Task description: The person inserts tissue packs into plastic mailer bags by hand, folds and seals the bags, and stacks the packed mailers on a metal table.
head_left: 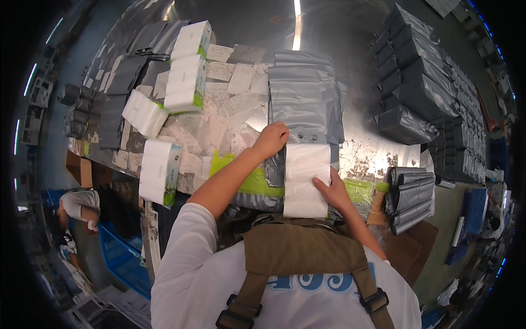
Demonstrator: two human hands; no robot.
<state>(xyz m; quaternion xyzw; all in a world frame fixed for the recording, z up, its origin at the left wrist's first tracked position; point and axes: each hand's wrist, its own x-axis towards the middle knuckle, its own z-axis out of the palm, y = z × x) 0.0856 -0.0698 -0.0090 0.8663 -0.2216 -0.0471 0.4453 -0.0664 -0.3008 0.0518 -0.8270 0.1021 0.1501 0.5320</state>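
Directly before me a white pack of tissues (307, 181) lies on its side at the mouth of a grey plastic mailing bag (301, 93), the top one of a flat stack. My left hand (272, 140) is closed in a pinch on the left corner of the bag's opening edge. On the pack's right side is my right hand (333, 192), its thumb on the top face and its fingers along the side, mostly hidden. The pack's far end meets the bag's edge; whether it is inside cannot be made out.
Left on the metal table (246, 33) stand more tissue packs (189, 82), one near the edge (159, 171). Dark flat bags (118, 109) lie beyond them. Filled grey parcels (416, 77) are piled at right, above a bundle of grey bags (410, 197). Another person (82, 208) is at far left.
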